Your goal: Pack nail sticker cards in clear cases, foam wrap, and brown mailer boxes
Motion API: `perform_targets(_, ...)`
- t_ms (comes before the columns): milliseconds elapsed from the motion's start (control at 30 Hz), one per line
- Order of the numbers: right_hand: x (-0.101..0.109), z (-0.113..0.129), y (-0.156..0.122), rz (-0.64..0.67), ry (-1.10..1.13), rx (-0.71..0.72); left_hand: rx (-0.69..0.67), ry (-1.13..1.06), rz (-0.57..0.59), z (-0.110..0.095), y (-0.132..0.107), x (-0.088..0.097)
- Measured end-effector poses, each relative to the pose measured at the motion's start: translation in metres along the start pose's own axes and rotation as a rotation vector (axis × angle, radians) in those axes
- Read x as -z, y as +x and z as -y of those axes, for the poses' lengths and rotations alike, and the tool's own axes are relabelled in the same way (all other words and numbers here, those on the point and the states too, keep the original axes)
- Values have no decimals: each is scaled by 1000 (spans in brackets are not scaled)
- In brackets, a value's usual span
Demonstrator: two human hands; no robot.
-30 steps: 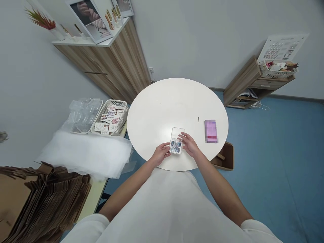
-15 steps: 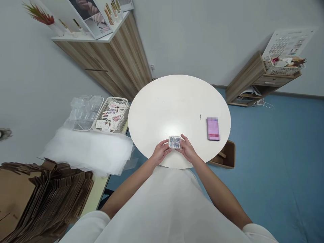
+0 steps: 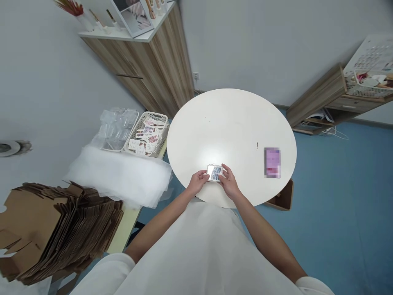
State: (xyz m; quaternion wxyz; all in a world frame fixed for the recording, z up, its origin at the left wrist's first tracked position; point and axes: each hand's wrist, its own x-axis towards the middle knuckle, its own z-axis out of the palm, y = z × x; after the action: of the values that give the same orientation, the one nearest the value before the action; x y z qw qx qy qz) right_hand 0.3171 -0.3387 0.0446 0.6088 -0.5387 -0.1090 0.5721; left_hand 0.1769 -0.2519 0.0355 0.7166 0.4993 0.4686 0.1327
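Observation:
A small clear box of press-on nails (image 3: 215, 173) is held between my two hands over the near part of the round white table (image 3: 227, 123). Dark bluish nails show through its lid, and glare whitens its left side. My left hand (image 3: 198, 182) grips the left edge, thumb on top. On the right edge my right hand (image 3: 229, 182) is closed, with its thumb on the front corner and a finger along the far side. Toward the table's right side lies a purple rectangular item (image 3: 272, 162), blurred by pixelation.
Left of the table stand a white basket of printed cards (image 3: 147, 135), clear plastic packaging (image 3: 118, 127), white wrapping sheets (image 3: 123, 174) and stacked flat cardboard (image 3: 76, 225). A wooden cabinet (image 3: 166, 61) rises behind. An open brown box (image 3: 284, 196) sits below the table's right edge.
The view has shifted left, so the surroundings appear further right. Both hands keep hold of the nail box; its tilt differs slightly, and glare now covers its left part.

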Motion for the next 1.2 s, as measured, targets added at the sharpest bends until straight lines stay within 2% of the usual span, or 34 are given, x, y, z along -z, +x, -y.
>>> perform_targets(133, -25, -4, 10, -43, -59, -8, -20, -66, 17, 1, 6, 22)
perform_targets(333, -61, -18, 28, -195, -144, -26, -20, -81, -77, 1, 17, 56)
perform_targets(567, -104, -19, 54, -192, -333, -118, -52, 26, -112, 1, 41, 104)
perform_targets(667, -123, -19, 71, -192, -369, -141, -76, 60, -134, -2, 53, 119)
perform_targets(767, -140, -17, 89, -203, -394, -163, -102, 106, -215, -8, 65, 130)
perform_targets(900, -156, -12, 115, -171, -433, -199, -101, 242, -300, -21, 83, 145)
perform_targets(1067, -170, -7, 150, -145, -492, -194, -159, 424, -278, -34, 112, 167)
perform_targets(1200, -178, -7, 174, -134, -499, -187, -182, 482, -262, -38, 130, 179)
